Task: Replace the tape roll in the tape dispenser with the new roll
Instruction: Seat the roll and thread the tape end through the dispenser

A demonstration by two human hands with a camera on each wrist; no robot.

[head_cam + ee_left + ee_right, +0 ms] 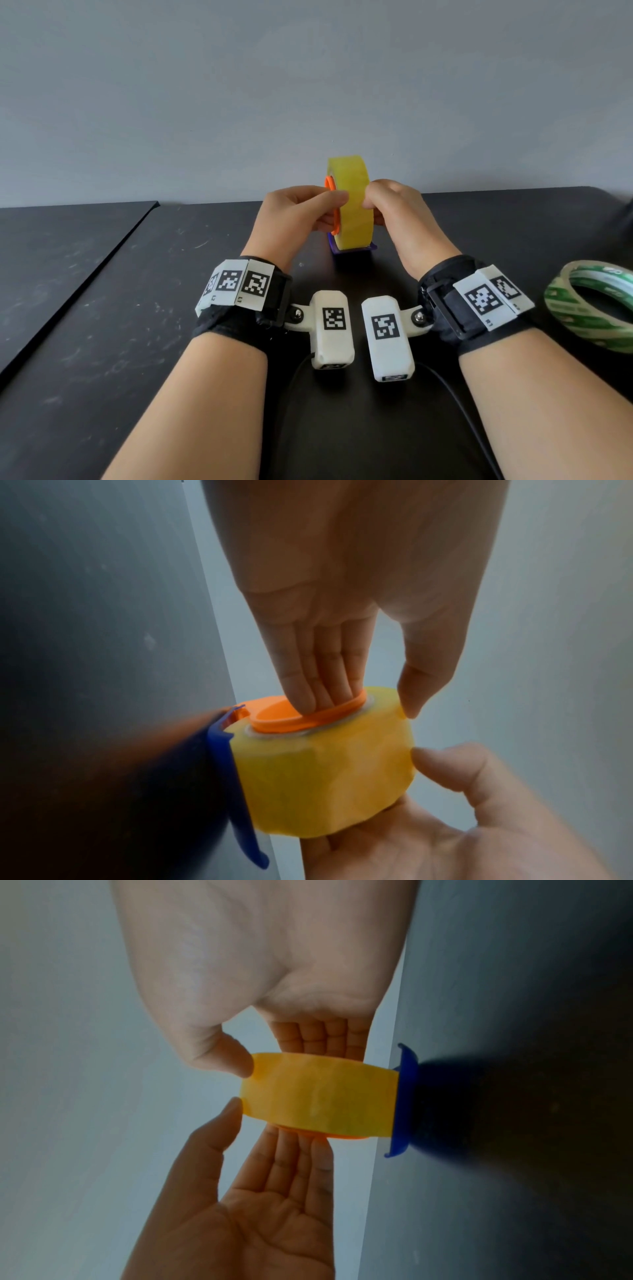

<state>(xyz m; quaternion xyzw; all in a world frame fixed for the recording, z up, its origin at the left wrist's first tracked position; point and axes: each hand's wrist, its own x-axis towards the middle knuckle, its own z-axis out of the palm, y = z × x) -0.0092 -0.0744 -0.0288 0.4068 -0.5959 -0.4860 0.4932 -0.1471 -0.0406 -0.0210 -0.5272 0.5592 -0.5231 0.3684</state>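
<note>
A yellow tape roll (354, 212) stands upright in the blue dispenser (352, 255) on the black table, with an orange hub (330, 186) showing on its left face. My left hand (334, 209) has straight fingers pressed into the orange hub (281, 718) and its thumb tip on the roll's rim. From the right, my right hand (371, 209) holds the roll, thumb on the outer band (318, 1096) and fingers behind the far face. The dispenser's blue edge (232, 791) hugs the roll's lower side. Most of the dispenser is hidden by the roll and hands.
A second tape roll (592, 308), clear with green print, lies flat on the table at the right, beside my right wrist. The black table (102, 308) meets a grey wall just behind the dispenser. A seam runs diagonally across the table's left part.
</note>
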